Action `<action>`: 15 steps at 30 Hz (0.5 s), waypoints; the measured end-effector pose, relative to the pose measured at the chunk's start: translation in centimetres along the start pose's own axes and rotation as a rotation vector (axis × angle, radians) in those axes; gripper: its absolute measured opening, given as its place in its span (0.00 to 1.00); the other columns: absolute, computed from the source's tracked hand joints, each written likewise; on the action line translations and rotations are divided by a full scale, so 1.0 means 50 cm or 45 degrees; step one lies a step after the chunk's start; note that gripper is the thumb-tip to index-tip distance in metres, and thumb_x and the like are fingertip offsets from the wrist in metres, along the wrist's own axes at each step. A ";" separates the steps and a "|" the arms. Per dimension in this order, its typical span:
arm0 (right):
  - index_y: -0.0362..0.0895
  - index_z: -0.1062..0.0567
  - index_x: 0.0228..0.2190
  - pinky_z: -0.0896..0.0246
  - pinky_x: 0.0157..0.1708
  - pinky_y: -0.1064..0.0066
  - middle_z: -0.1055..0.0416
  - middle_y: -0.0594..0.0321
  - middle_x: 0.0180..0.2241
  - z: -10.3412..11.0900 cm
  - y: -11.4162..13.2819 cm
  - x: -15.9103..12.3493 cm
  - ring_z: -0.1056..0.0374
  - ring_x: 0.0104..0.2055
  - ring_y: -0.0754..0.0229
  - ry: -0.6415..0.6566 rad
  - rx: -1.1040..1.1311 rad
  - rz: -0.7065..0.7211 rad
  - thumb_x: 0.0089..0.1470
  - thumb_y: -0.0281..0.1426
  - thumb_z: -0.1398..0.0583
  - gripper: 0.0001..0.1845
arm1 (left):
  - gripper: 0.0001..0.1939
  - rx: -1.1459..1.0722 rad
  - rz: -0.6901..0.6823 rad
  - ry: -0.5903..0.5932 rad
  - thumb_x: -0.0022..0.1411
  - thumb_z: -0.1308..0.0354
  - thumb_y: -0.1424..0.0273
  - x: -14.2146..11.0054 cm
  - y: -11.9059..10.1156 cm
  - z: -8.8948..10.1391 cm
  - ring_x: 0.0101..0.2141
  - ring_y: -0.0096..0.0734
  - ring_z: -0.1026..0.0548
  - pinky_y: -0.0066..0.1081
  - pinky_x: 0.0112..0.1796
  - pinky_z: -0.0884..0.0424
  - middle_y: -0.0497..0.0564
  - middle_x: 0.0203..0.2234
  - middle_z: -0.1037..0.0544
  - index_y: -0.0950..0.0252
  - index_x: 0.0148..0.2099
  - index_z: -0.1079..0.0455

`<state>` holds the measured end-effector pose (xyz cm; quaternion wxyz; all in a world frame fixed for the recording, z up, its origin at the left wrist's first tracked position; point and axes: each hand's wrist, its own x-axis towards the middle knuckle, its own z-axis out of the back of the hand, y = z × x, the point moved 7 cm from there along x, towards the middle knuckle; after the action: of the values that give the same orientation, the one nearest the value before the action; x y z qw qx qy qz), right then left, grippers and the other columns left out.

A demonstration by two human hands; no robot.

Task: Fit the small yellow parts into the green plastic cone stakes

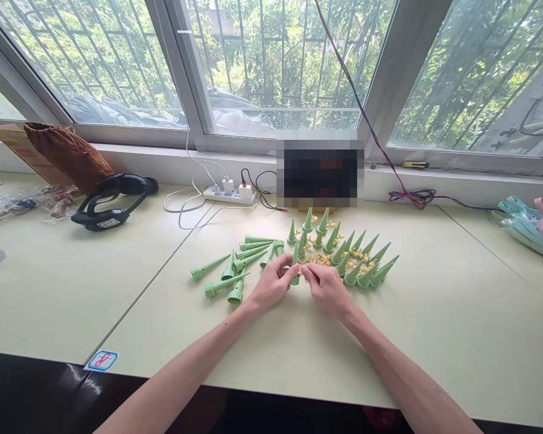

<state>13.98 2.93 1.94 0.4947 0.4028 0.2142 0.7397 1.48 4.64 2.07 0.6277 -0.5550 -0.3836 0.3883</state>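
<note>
My left hand [271, 283] is closed round a green plastic watering spike [295, 254], whose tip points up. Beside the spike's lower part, my right hand [329, 289] has thumb and forefinger pinched together; whatever lies between them is too small to make out. To the left, several green spikes [226, 286] lie or lean in a loose group. On the right, many more spikes [382, 270] stand upright or tilted in rows. Small yellow plastic pieces [321, 259] are scattered among the standing spikes.
At the back are a power strip [230, 194] with plugs and cables, and a blurred-out dark block [321, 172]. A black headset [113, 202] and a brown pouch [67, 154] are at left. Bagged pastel items [531, 226] lie far right. A numbered sticker [102, 360] marks the front edge.
</note>
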 end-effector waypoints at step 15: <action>0.45 0.38 0.23 0.53 0.25 0.72 0.41 0.68 0.21 -0.001 -0.004 0.002 0.46 0.23 0.65 -0.007 -0.008 -0.073 0.67 0.39 0.52 0.21 | 0.17 -0.046 0.003 -0.060 0.61 0.42 0.55 0.005 0.005 0.004 0.22 0.19 0.39 0.22 0.20 0.44 0.48 0.28 0.30 0.66 0.39 0.31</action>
<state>14.03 3.13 1.82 0.5175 0.3971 0.2219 0.7247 1.41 4.98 1.83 0.6079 -0.5575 -0.4047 0.3949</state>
